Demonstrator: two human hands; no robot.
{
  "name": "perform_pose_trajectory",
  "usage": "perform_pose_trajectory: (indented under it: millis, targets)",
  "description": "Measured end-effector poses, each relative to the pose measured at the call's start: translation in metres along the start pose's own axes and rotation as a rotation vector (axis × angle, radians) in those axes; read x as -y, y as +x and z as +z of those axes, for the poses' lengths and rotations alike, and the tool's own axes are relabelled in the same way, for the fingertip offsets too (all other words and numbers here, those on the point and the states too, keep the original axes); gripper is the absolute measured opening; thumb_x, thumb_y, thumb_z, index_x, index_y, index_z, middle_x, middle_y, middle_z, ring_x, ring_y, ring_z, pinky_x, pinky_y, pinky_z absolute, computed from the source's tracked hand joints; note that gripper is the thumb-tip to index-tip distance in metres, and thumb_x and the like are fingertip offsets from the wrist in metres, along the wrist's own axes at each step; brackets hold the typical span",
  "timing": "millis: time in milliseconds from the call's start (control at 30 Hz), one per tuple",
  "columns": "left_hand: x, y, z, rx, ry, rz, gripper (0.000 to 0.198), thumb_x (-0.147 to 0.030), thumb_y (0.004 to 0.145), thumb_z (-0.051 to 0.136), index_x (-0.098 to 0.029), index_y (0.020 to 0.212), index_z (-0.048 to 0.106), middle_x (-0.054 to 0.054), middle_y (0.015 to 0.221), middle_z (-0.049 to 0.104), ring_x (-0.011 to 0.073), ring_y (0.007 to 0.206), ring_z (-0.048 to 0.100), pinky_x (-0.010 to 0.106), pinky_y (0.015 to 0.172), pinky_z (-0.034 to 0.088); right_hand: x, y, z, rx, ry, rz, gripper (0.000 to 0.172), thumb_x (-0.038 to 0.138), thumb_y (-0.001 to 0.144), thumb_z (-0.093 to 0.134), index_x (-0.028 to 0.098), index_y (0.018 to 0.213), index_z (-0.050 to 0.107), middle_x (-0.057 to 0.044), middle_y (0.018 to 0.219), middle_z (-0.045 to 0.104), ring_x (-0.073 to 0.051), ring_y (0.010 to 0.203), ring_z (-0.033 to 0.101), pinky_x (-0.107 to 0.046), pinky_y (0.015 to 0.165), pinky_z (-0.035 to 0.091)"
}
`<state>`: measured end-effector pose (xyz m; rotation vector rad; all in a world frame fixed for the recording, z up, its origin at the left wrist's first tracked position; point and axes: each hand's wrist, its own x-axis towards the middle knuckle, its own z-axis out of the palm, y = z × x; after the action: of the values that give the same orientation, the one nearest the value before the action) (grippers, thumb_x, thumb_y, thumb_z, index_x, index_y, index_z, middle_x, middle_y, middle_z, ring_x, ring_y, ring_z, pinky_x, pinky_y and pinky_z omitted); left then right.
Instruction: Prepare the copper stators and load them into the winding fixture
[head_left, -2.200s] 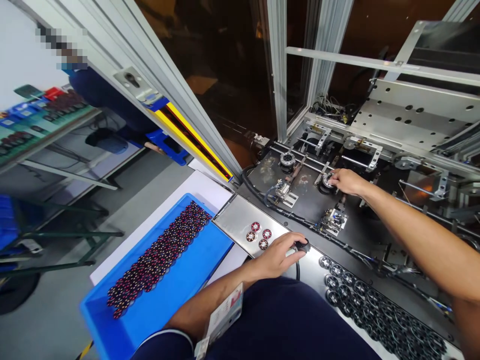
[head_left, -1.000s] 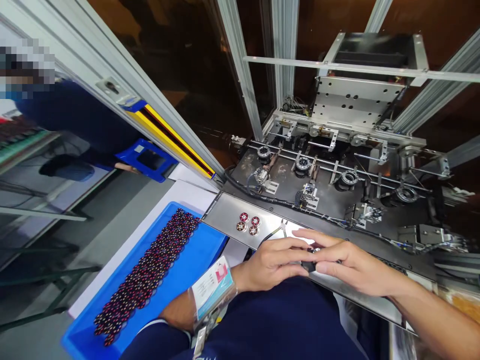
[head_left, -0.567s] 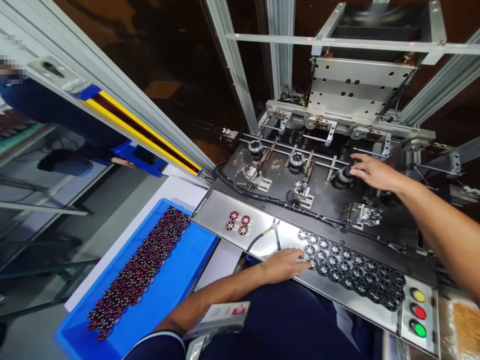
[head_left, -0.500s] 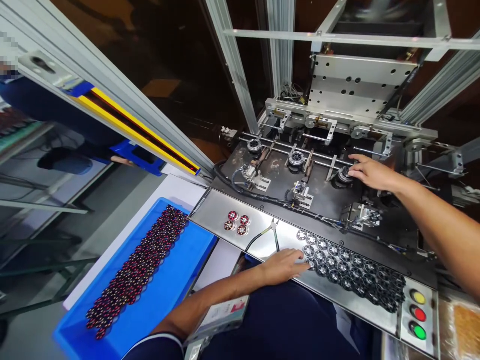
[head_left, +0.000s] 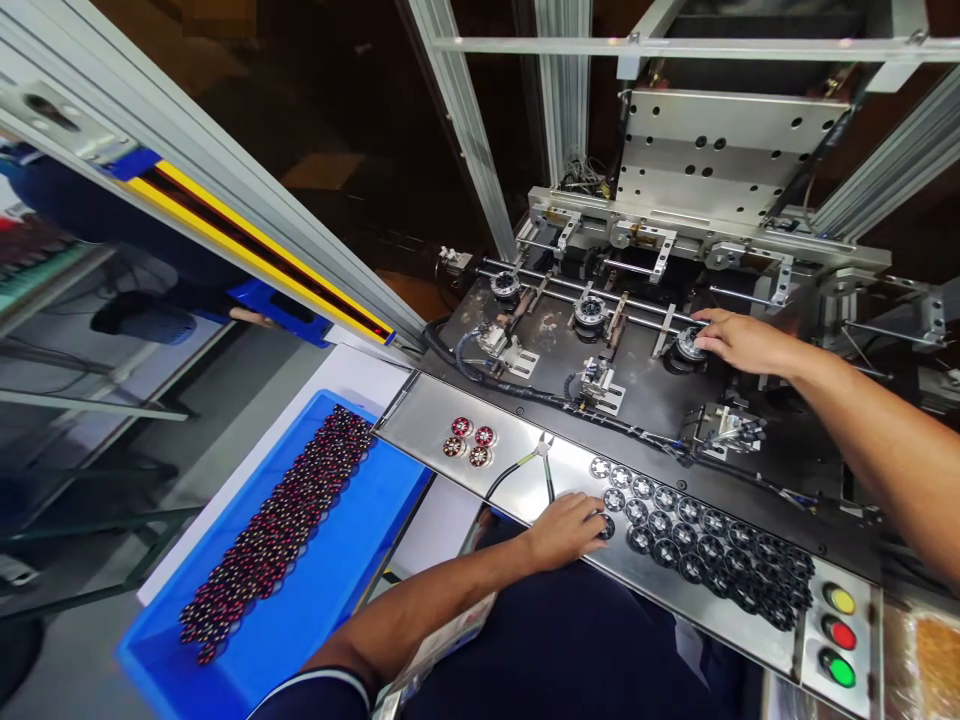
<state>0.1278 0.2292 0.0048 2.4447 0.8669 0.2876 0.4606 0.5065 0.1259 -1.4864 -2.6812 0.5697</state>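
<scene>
My left hand (head_left: 567, 530) rests at the front edge of the metal tray (head_left: 405, 425), its fingers closed on a black ring part (head_left: 604, 526). To its right, several similar ring parts (head_left: 686, 537) lie in rows on the tray. My right hand (head_left: 735, 338) reaches over the machine bed, with thumb and fingers around the edge of a ring part (head_left: 690, 342) that sits on the rightmost round fixture. Two more fixtures, one in the middle (head_left: 591, 316) and one at the left (head_left: 505, 288), also bear ring parts.
Cutting pliers (head_left: 544, 450) and several red-and-gold parts (head_left: 469, 441) lie on the tray. A blue bin (head_left: 300, 620) holds many dark parts at the left. Buttons (head_left: 838, 631) are at the tray's right end. A person's hand (head_left: 251, 317) shows beyond the frame.
My left fingers have closed on a ring part and drawn it slightly left from the rows. My right hand has closed around the part on the right fixture. The view has shifted slightly.
</scene>
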Motion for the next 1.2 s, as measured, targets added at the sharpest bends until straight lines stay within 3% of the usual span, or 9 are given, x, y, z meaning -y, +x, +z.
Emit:
perform_pose_trajectory:
  millis: [200,367,567,667,800,900,1033,1133,1200]
  targets:
    - [-0.004,-0.003,-0.012,-0.096,-0.105,0.010,0.026,-0.042,0.094,0.061,-0.017,0.098,0.062,0.013,0.112,0.072,0.0227,0.100,0.070,0.037,0.090,0.055,0.000,0.005,0.001,0.036,-0.026,0.001,0.033,0.028,0.096,0.048,0.015,0.079,0.074,-0.014,0.131,0.064,-0.029,0.117,0.063,-0.043,0.104,0.050]
    - [-0.013,-0.011,-0.046,-0.229,-0.250,-0.049,0.029,-0.041,0.094,0.060,-0.016,0.109,0.059,0.014,0.110,0.073,0.0222,0.108,0.070,0.035,0.095,0.055,-0.003,0.004,0.006,0.078,-0.026,-0.021,0.020,0.029,0.098,0.057,0.014,0.090,0.069,-0.010,0.127,0.065,-0.022,0.119,0.060,-0.046,0.104,0.048]
    - [-0.018,-0.012,-0.092,-0.393,-0.374,-0.154,0.029,-0.034,0.089,0.069,-0.017,0.110,0.059,0.016,0.111,0.073,0.0217,0.104,0.071,0.035,0.089,0.058,-0.005,0.004,0.011,0.053,-0.029,-0.036,0.020,0.028,0.098,0.058,0.014,0.094,0.071,-0.010,0.124,0.067,-0.022,0.114,0.064,-0.043,0.102,0.051]
    - [-0.021,-0.009,-0.112,-0.460,-0.402,-0.151,0.026,-0.031,0.087,0.071,-0.017,0.106,0.061,0.015,0.108,0.073,0.0215,0.102,0.071,0.035,0.088,0.058,0.002,-0.003,0.010,-0.044,-0.052,-0.021,0.025,0.027,0.096,0.054,0.015,0.094,0.076,-0.013,0.125,0.068,-0.027,0.119,0.063,-0.044,0.105,0.050]
    - [-0.025,-0.011,-0.138,-0.509,-0.421,-0.117,0.023,-0.026,0.088,0.069,-0.017,0.107,0.061,0.014,0.109,0.072,0.0204,0.102,0.070,0.034,0.089,0.057,0.017,-0.028,0.008,-0.178,-0.093,-0.011,0.037,0.021,0.093,0.047,0.014,0.122,0.070,-0.013,0.142,0.059,-0.034,0.139,0.046,-0.053,0.117,0.038]
    - [-0.027,-0.018,-0.154,-0.507,-0.498,-0.137,0.022,-0.024,0.091,0.066,-0.017,0.111,0.059,0.013,0.111,0.071,0.0193,0.104,0.069,0.034,0.093,0.055,0.024,-0.045,0.009,-0.137,-0.094,-0.058,0.057,0.004,0.082,0.045,0.014,0.135,0.062,-0.009,0.151,0.050,-0.032,0.148,0.033,-0.053,0.119,0.036]
    - [-0.029,-0.021,-0.168,-0.477,-0.687,-0.211,0.027,-0.029,0.096,0.059,-0.017,0.119,0.056,0.013,0.116,0.068,0.0197,0.109,0.066,0.034,0.096,0.052,0.023,-0.050,0.008,-0.101,-0.077,-0.081,0.068,-0.002,0.071,0.044,0.014,0.135,0.063,-0.013,0.149,0.051,-0.033,0.145,0.038,-0.056,0.115,0.040]
    - [-0.032,-0.015,-0.177,-0.485,-0.749,-0.182,0.033,-0.036,0.095,0.060,-0.018,0.123,0.057,0.013,0.116,0.068,0.0205,0.107,0.065,0.035,0.096,0.051,0.043,-0.047,-0.004,-0.174,-0.059,-0.105,0.056,0.002,0.077,0.046,0.012,0.128,0.067,-0.020,0.144,0.055,-0.038,0.142,0.041,-0.061,0.111,0.042]
    - [-0.033,-0.012,-0.184,-0.506,-0.767,-0.131,0.037,-0.040,0.091,0.066,-0.018,0.119,0.059,0.012,0.110,0.069,0.0204,0.100,0.066,0.035,0.092,0.052,0.081,-0.051,-0.017,-0.288,-0.048,-0.130,0.045,0.012,0.088,0.048,0.011,0.129,0.065,-0.023,0.145,0.053,-0.038,0.142,0.042,-0.061,0.113,0.039]
